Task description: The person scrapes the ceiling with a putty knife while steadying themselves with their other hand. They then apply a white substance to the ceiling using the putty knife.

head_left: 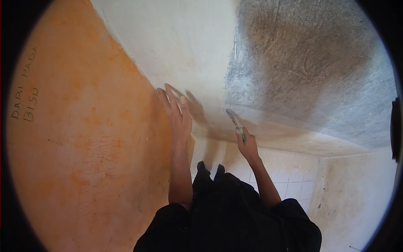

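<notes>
My left hand [180, 115] is raised with its fingers spread, at the corner where the orange wall [96, 105] meets the white wall [180, 42]; it holds nothing. Closed round the green handle of a scraper [236, 122] is my right hand [247, 145]. The scraper's flat blade points up and left, near the lower left corner of a rough grey patch [302, 59] on the white wall. Whether the blade touches the wall, I cannot tell.
Handwriting [25, 96] marks the orange wall. Below are white floor tiles [289, 178] and my dark-clad feet [203, 166]. A stained pale wall [352, 189] stands at the lower right, with a dark object [395, 130] at the far right edge.
</notes>
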A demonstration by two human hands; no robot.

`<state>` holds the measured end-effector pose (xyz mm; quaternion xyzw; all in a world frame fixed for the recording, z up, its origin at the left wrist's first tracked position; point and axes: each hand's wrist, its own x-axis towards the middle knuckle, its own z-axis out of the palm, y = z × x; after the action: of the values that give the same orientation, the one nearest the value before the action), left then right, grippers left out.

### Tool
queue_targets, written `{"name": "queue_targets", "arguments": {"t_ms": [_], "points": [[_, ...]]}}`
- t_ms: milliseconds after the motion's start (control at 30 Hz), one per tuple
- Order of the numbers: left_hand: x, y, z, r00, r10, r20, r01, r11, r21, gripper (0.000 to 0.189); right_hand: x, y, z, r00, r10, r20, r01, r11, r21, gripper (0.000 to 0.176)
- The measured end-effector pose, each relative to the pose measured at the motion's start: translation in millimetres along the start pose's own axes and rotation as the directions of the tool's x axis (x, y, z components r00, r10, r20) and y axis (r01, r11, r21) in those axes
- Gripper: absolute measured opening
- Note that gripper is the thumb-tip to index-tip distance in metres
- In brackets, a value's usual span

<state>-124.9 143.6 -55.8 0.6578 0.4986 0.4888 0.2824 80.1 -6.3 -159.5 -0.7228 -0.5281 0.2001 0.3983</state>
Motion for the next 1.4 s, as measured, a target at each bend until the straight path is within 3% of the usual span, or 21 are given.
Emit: {"name": "queue_targets", "arguments": {"t_ms": [100, 267, 400, 467, 667, 1067, 1200, 1267, 1400], "points": [[0.8, -7.9, -1.8, 0.998, -0.004, 0.06, 0.002, 1.0, 0.027, 0.069, -4.9, 14.0, -5.9, 0.996, 0.087, 0.012, -0.085, 0.991, -0.1, 0.028], [3.3, -6.6, -0.2, 0.998, 0.01, 0.054, -0.008, 0.999, -0.046, 0.069, 11.6, 5.4, 8.5, 0.999, -0.035, 0.024, 0.04, 0.966, -0.254, 0.029], [4.3, -14.0, -0.3, 0.997, 0.019, 0.069, -0.024, 0.997, 0.07, 0.069, 3.4, 10.2, 5.7, 1.0, -0.005, -0.015, 0.002, 0.982, -0.191, 0.03], [5.1, -15.4, -1.8, 0.998, 0.024, 0.062, -0.026, 0.999, 0.036, 0.068, 4.3, 8.8, 3.6, 0.998, 0.064, 0.0, -0.062, 0.962, -0.267, 0.03], [4.0, -17.6, 0.4, 0.998, 0.033, 0.057, -0.035, 0.999, 0.032, 0.068, -1.0, 7.8, 9.1, 0.996, 0.093, 0.004, -0.089, 0.962, -0.256, 0.028], [5.1, -15.1, 8.2, 0.999, 0.034, 0.03, -0.036, 0.998, 0.051, 0.068, 1.2, 5.8, 18.1, 1.0, 0.013, -0.004, -0.014, 0.962, -0.272, 0.03], [4.8, -21.3, 9.4, 0.998, 0.062, 0.022, -0.064, 0.995, 0.081, 0.069, 5.8, 7.8, 14.8, 0.998, 0.056, 0.012, -0.05, 0.963, -0.264, 0.03], [4.6, -19.6, 11.5, 0.999, 0.048, 0.019, -0.049, 0.996, 0.075, 0.07, 8.3, 5.6, 25.4, 0.999, -0.034, -0.031, 0.025, 0.963, -0.268, 0.029], [4.9, -21.9, 7.6, 0.998, 0.051, 0.044, -0.057, 0.985, 0.163, 0.071, 2.0, 4.9, 19.0, 0.999, 0.019, -0.037, -0.028, 0.97, -0.242, 0.029]]}}
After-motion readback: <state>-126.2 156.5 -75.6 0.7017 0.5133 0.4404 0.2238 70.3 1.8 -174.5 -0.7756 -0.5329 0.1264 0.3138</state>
